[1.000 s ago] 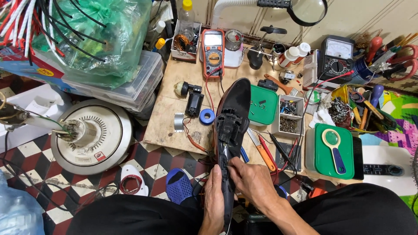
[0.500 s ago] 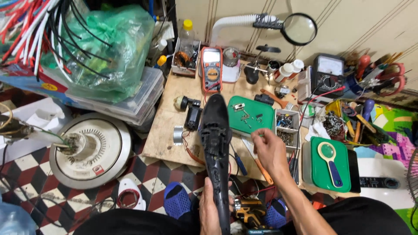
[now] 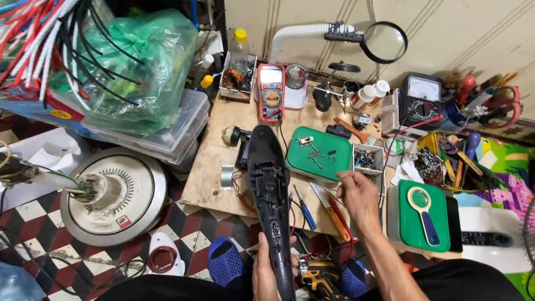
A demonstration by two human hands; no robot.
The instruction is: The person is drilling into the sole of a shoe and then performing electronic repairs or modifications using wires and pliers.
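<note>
My left hand (image 3: 266, 267) grips the lower end of a long black plastic housing (image 3: 267, 178), open side up, which stretches from my lap over the wooden board (image 3: 217, 167). My right hand (image 3: 356, 195) hovers just right of it, fingers loosely apart and holding nothing that I can see, at the near edge of a green lid (image 3: 320, 153) with small screws and parts on it. A blue-handled screwdriver (image 3: 304, 212) and an orange-handled tool (image 3: 334, 214) lie on the board between my hand and the housing.
An orange multimeter (image 3: 270, 92), a magnifier on a flexible arm (image 3: 384, 42), a small parts box (image 3: 368, 159) and a black meter (image 3: 421, 100) stand behind. A round white fan motor cover (image 3: 114, 195) lies left on the tiled floor. A cordless drill (image 3: 320, 278) rests by my feet.
My right hand let go of the housing's lower end and moved up and right toward the green lid. The housing stayed in my left hand, and the view shifted slightly.
</note>
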